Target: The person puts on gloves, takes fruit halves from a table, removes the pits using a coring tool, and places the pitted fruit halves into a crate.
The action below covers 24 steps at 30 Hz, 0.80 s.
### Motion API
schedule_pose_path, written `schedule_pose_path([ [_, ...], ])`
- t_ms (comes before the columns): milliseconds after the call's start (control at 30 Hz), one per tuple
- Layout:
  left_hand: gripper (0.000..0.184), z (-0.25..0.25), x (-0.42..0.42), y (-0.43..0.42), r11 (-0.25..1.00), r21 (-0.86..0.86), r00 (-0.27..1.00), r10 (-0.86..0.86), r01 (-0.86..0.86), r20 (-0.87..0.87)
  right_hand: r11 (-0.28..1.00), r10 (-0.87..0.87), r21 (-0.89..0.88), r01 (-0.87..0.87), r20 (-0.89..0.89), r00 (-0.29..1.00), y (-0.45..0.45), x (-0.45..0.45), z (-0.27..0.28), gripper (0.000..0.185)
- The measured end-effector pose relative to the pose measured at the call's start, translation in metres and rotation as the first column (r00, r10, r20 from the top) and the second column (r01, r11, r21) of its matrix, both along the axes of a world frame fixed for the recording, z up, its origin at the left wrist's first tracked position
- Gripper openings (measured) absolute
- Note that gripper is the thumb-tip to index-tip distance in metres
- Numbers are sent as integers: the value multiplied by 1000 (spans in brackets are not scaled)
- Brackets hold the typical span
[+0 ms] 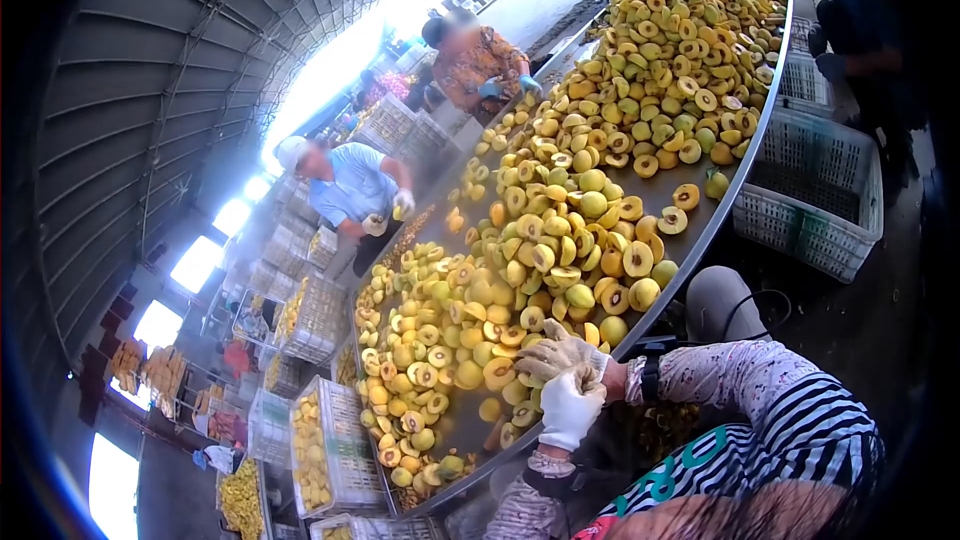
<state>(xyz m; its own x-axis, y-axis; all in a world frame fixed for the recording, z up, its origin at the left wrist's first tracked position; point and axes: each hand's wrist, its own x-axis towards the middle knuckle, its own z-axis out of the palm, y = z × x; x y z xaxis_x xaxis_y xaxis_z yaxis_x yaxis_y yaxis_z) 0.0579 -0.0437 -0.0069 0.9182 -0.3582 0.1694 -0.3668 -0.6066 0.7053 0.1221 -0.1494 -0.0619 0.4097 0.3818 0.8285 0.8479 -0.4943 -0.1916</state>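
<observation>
My right hand point(562, 352), in a soiled beige glove, reaches over the near edge of the table with its fingers stretched out beside some halved yellow peaches point(500, 372). Just below it is my left hand point(570, 408) in a white glove. Its fingers are closed and touch or nearly touch the right glove; whatever they hold, if anything, is hidden. Peach halves, many showing a reddish-brown centre, cover much of the metal table point(470, 432) and form a high heap point(680, 50) at its far end.
The raised table rim point(692, 265) runs close by my arms. A white plastic crate point(815, 190) stands at the right; another crate point(345, 445) with peaches is at the left. Across the table are a person in a blue shirt point(350, 180) and a person in an orange patterned top point(480, 60).
</observation>
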Motion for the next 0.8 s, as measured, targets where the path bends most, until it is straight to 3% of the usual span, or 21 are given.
schedule_pose_path([
  [33,10,4,0,-6,1000,-25,999,10,-8,54,1000,-14,-16,16,102,995,10,20,-15,40],
  [100,9,11,-2,-10,998,-58,988,31,-22,149,978,189,-47,-205,-225,956,8,22,5,45],
  [133,10,13,-1,-14,997,-71,947,44,-23,317,946,323,59,-319,-262,909,14,38,0,43],
  [167,15,14,2,-17,993,-119,909,35,16,416,832,502,404,-381,-252,828,34,51,-34,42],
  [200,15,21,1,-21,986,-165,857,89,-5,507,594,662,684,-424,-116,740,55,64,-68,41],
  [233,16,25,-2,-24,978,-209,795,147,-26,589,461,748,770,-441,-70,660,55,58,-61,40],
  [267,21,14,-2,-24,943,-333,813,211,-22,543,314,817,841,-441,-3,576,55,52,-56,40],
  [300,29,-1,-4,-20,914,-398,821,286,-79,495,539,776,747,-388,-262,573,34,64,-48,40],
  [333,31,-17,-2,-13,891,-440,849,316,-113,423,648,725,676,-352,-406,557,29,70,-42,40],
  [367,33,-25,-2,-7,862,-482,867,353,-156,353,688,695,664,-293,-487,529,29,69,-35,40],
  [433,33,-29,-5,5,930,-295,747,356,-221,562,692,706,694,-198,-595,383,32,60,-25,40],
  [533,26,-29,-11,21,941,-102,749,319,-321,580,633,763,773,-54,-610,213,39,55,-20,41],
  [567,26,-30,-12,26,938,2,784,289,-347,549,646,749,763,-37,-622,228,41,53,-18,42],
  [633,12,-25,-12,29,954,-3,844,267,-300,466,702,692,710,-56,-662,287,45,49,-13,44],
  [700,15,-13,-14,32,972,-40,910,231,-232,344,910,415,312,-274,-687,596,52,62,-30,45],
  [733,24,-2,-18,26,972,-207,933,176,-113,315,950,297,107,-292,-589,752,55,69,-40,45],
  [767,22,3,-22,28,979,-192,968,106,-62,227,866,500,404,-294,-698,512,59,62,-27,45],
  [800,21,2,-24,31,973,-222,961,124,-69,246,658,749,738,-150,-622,227,63,55,-14,45],
])
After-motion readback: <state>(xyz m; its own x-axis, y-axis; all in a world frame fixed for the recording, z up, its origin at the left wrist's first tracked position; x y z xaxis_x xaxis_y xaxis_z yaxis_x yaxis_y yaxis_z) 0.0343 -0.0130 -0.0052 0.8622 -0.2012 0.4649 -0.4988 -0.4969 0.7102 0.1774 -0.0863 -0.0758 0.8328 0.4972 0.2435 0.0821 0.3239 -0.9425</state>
